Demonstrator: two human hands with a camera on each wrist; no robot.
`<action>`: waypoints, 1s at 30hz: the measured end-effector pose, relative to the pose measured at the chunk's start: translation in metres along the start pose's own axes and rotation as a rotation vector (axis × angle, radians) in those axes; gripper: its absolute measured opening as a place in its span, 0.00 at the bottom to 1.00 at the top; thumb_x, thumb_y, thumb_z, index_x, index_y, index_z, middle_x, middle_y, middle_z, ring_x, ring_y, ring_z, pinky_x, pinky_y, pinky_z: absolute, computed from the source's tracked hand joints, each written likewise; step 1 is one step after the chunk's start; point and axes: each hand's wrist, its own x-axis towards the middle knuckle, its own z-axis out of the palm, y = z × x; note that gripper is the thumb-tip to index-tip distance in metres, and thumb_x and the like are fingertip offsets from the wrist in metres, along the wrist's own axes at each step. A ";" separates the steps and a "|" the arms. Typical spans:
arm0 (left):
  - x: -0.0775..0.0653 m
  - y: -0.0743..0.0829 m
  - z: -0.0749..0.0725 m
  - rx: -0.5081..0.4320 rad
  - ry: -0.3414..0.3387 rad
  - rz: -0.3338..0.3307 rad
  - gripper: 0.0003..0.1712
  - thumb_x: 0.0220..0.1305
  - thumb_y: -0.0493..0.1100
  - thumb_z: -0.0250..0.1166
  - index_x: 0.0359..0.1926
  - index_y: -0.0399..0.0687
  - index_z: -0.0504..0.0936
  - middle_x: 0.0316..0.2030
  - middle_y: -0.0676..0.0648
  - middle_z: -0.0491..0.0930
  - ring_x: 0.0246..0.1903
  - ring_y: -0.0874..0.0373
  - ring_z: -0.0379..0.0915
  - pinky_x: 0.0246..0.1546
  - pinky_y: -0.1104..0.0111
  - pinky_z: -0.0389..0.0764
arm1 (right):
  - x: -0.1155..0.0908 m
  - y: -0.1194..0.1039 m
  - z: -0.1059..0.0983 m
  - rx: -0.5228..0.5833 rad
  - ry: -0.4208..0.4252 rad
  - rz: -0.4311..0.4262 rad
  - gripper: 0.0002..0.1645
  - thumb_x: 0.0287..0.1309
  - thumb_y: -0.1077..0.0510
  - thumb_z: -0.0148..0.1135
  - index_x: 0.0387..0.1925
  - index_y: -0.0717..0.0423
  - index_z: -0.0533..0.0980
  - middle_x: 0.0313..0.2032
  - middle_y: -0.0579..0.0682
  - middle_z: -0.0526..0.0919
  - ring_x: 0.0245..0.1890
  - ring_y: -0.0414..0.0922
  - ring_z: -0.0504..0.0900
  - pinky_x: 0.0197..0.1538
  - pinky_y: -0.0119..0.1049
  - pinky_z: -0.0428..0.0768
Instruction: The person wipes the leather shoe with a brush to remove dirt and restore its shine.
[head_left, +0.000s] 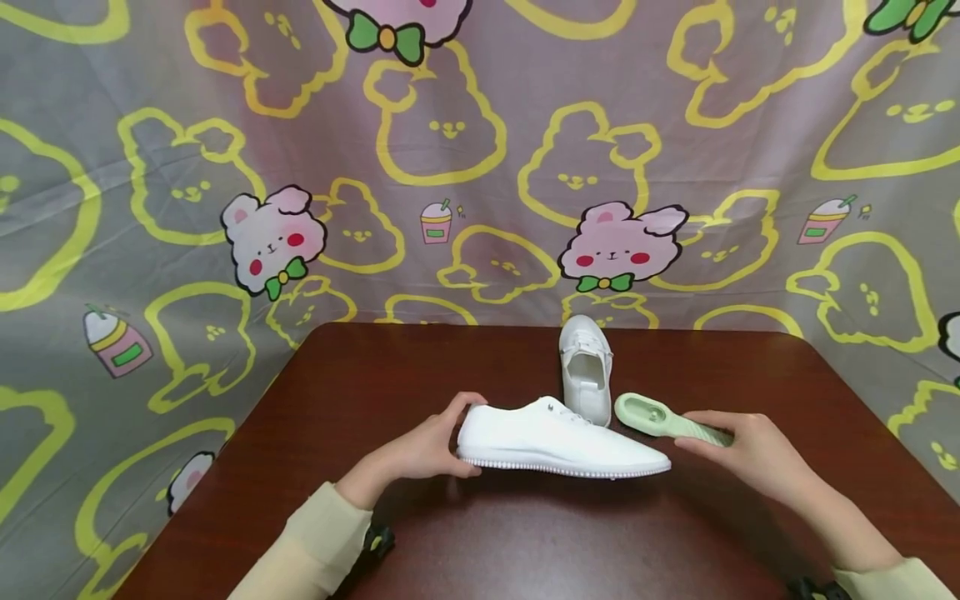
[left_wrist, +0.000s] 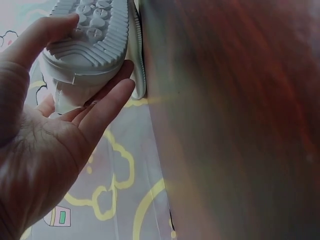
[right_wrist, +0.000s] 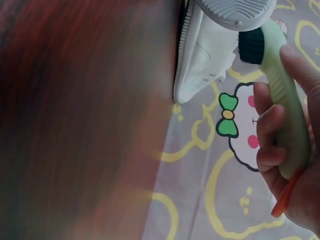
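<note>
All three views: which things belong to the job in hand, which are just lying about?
In the job:
White shoe with a ridged sole, in the left hand
Pale green oblong brush with dark bristles, in the right hand

Lying about:
Second white shoe, untouched on the reddish-brown table; probably the pair
Grey fabric backdrop with yellow cartoon outlines

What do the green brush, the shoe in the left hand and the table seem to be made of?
Brush: probably matte plastic, given its even green colour and moulded ridges.
Shoe: perhaps real or imitation leather, judging by its even, smooth white surface; the ridged sole looks like moulded rubber.
Table: likely wood or veneer, satin, with dark streaks and soft reflections.
</note>
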 end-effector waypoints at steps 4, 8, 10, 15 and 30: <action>-0.003 -0.002 -0.004 0.004 0.017 0.026 0.51 0.49 0.40 0.78 0.65 0.56 0.52 0.50 0.49 0.72 0.43 0.57 0.72 0.41 0.65 0.74 | 0.001 -0.003 -0.002 0.024 0.029 0.020 0.16 0.46 0.51 0.78 0.40 0.46 0.85 0.30 0.36 0.83 0.26 0.33 0.73 0.30 0.24 0.68; -0.006 -0.003 -0.009 0.040 0.040 0.056 0.51 0.48 0.37 0.77 0.64 0.53 0.52 0.50 0.48 0.71 0.43 0.55 0.72 0.41 0.66 0.74 | 0.004 -0.009 -0.007 0.057 0.036 0.050 0.17 0.47 0.52 0.77 0.41 0.47 0.85 0.30 0.38 0.84 0.25 0.35 0.73 0.28 0.25 0.68; -0.007 -0.004 -0.011 0.066 0.051 0.067 0.51 0.47 0.35 0.78 0.63 0.52 0.52 0.51 0.47 0.70 0.44 0.54 0.72 0.42 0.65 0.74 | 0.005 -0.012 -0.007 0.072 0.037 0.051 0.17 0.47 0.53 0.77 0.41 0.48 0.85 0.31 0.39 0.84 0.25 0.35 0.73 0.28 0.25 0.68; -0.010 -0.008 -0.013 0.141 0.093 0.090 0.51 0.45 0.33 0.78 0.61 0.49 0.53 0.63 0.38 0.64 0.52 0.49 0.70 0.51 0.58 0.72 | 0.006 -0.017 -0.004 0.091 0.049 0.009 0.17 0.45 0.55 0.78 0.41 0.47 0.85 0.31 0.38 0.84 0.26 0.34 0.73 0.29 0.24 0.68; -0.022 -0.023 -0.014 0.080 0.031 0.057 0.49 0.46 0.39 0.80 0.58 0.49 0.53 0.53 0.44 0.65 0.50 0.53 0.68 0.50 0.63 0.70 | 0.005 -0.026 -0.006 0.094 0.063 -0.026 0.19 0.43 0.56 0.79 0.41 0.48 0.85 0.32 0.39 0.85 0.27 0.33 0.74 0.30 0.22 0.68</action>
